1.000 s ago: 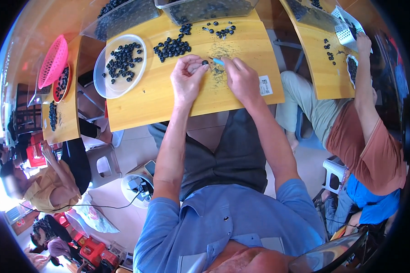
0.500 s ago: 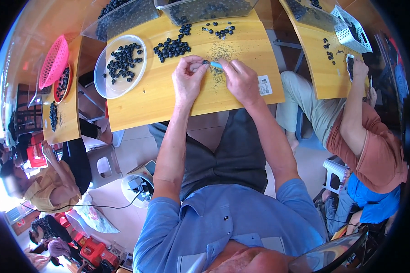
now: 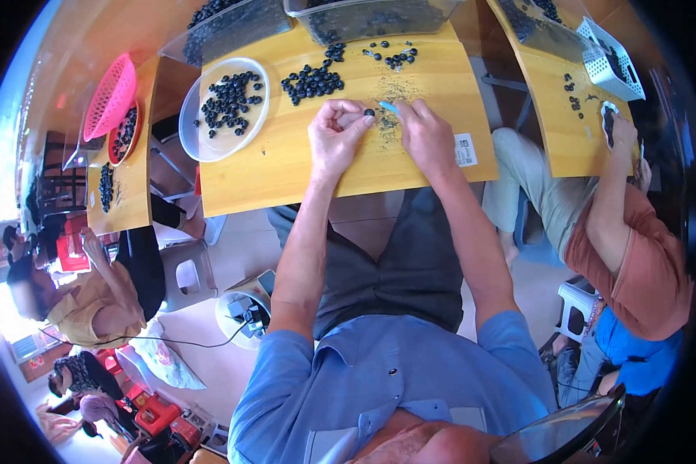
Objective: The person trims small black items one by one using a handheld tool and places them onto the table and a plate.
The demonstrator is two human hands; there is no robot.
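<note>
Over the near part of the yellow wooden table (image 3: 271, 182), my left hand (image 3: 335, 143) pinches a small round black piece (image 3: 369, 113) between thumb and fingertips. My right hand (image 3: 428, 143) is closed on a small blue-handled tool (image 3: 389, 107), its tip pointing left toward the piece, a little apart from it. Dark crumbs (image 3: 393, 139) lie scattered under and beyond my hands. Beyond my left hand is a heap of similar black pieces (image 3: 311, 83). A round, clear shallow tray (image 3: 190, 131) at the left holds many more.
Clear bins of black pieces (image 3: 379, 23) stand at the table's far edge. A few loose pieces (image 3: 398, 59) lie nearby, and a white label (image 3: 465, 149) is at the right. Co-workers sit at side tables, with a pink basket (image 3: 110, 97) left and a white basket (image 3: 611, 71) right.
The tool's tip has moved off the black piece, leaving a small gap and more of the piece showing. The whole view has shifted slightly, so the table appears further right.
</note>
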